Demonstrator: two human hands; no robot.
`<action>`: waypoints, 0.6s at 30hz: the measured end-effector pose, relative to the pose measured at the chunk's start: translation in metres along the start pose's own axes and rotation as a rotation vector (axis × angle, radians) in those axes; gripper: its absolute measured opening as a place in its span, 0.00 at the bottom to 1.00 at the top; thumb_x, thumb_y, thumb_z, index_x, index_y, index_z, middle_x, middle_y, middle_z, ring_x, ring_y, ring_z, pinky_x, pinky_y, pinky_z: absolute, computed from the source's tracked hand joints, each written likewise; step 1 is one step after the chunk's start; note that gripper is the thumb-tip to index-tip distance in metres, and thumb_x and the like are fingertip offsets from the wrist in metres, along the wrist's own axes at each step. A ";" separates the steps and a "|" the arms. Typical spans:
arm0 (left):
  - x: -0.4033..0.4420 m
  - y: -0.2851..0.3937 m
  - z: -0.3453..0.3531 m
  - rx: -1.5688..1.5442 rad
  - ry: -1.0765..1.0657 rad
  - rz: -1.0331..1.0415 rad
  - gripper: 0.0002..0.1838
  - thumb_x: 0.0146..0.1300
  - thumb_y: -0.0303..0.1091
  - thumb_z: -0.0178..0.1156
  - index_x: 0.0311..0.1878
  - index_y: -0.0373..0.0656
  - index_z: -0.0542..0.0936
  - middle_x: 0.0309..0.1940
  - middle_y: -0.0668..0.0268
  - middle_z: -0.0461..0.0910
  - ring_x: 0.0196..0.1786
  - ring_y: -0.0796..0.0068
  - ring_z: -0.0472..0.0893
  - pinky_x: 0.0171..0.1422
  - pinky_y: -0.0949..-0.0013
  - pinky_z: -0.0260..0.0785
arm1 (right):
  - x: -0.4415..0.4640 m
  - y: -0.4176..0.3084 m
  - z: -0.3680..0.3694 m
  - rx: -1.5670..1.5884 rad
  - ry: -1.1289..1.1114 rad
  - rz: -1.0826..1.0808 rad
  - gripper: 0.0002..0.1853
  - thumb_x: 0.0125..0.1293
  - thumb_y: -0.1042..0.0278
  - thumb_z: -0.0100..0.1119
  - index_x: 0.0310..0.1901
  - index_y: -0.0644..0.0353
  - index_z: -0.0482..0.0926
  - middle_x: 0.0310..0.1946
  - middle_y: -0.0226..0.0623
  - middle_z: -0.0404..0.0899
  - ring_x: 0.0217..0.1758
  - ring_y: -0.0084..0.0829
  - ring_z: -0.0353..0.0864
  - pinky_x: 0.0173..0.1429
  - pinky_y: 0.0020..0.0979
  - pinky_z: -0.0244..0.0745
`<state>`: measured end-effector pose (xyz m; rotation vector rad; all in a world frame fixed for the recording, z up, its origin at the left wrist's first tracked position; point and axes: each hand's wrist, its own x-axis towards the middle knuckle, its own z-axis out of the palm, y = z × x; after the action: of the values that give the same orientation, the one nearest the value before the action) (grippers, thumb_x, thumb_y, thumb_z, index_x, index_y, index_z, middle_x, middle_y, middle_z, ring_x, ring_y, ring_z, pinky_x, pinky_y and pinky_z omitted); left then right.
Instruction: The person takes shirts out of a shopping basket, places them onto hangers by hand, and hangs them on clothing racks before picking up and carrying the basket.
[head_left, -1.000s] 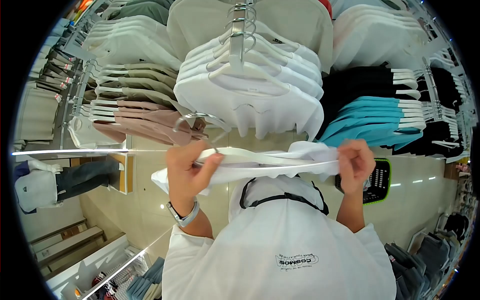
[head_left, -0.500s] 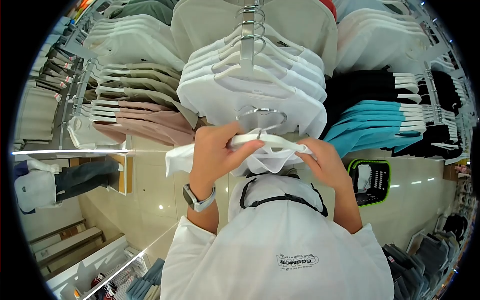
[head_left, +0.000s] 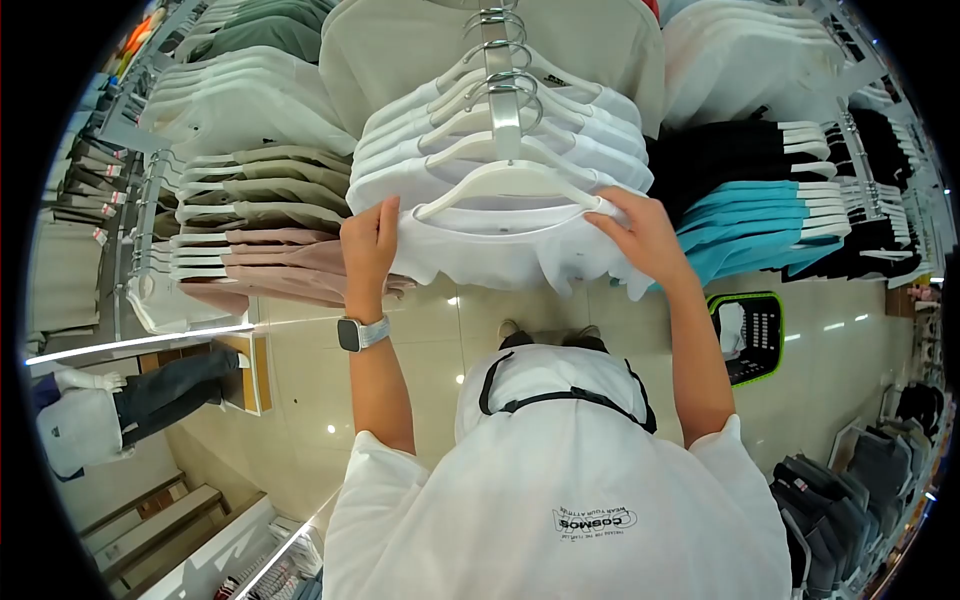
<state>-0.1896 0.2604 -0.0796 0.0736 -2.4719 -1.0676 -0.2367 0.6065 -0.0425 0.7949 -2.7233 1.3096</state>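
White shirt (head_left: pixel 470 252), spread at the front of a row of similar garments (head_left: pixel 400 165). Both forearms (head_left: pixel 700 350) extend forward, roughly parallel. Right hand (head_left: pixel 648 238): partly closed, back uppermost, fingers over one shoulder of the fabric, thumb toward the neckline. Left hand (head_left: pixel 369 245): nearly closed on the opposite shoulder, thumb upright. White hanger (head_left: pixel 508 178): within the neckline. Watch (head_left: pixel 349 335): left wrist.

The label (head_left: pixel 503 230) in the front white shirt (head_left: pixel 470 253) is too small to read — the white item (head_left: pixel 732 330) in the basket (head_left: pixel 766 330), perhaps cloth, is unclear.
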 end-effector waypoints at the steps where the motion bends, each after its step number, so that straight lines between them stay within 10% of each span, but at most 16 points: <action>1: -0.002 -0.011 0.000 -0.029 -0.008 -0.003 0.16 0.64 0.38 0.57 0.28 0.32 0.76 0.15 0.58 0.65 0.18 0.70 0.61 0.24 0.68 0.57 | 0.001 0.003 0.000 -0.002 0.014 0.045 0.15 0.57 0.64 0.64 0.42 0.63 0.78 0.32 0.46 0.79 0.34 0.44 0.78 0.40 0.31 0.73; 8: -0.023 -0.037 -0.014 -0.167 -0.072 -0.172 0.18 0.51 0.36 0.70 0.41 0.35 0.78 0.35 0.59 0.81 0.34 0.73 0.77 0.42 0.71 0.69 | -0.025 0.043 -0.011 -0.124 0.101 0.253 0.17 0.52 0.66 0.68 0.42 0.64 0.78 0.35 0.46 0.81 0.36 0.44 0.80 0.40 0.36 0.74; 18: -0.016 -0.072 -0.026 0.208 0.248 -0.254 0.10 0.58 0.35 0.62 0.37 0.37 0.82 0.22 0.58 0.79 0.23 0.67 0.72 0.33 0.67 0.67 | -0.064 0.094 0.001 -0.343 0.386 0.398 0.06 0.57 0.67 0.60 0.36 0.58 0.81 0.26 0.46 0.79 0.31 0.51 0.78 0.33 0.41 0.72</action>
<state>-0.1735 0.1961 -0.1210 0.5625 -2.3783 -0.8342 -0.2230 0.6828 -0.1260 -0.0300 -2.7379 0.8692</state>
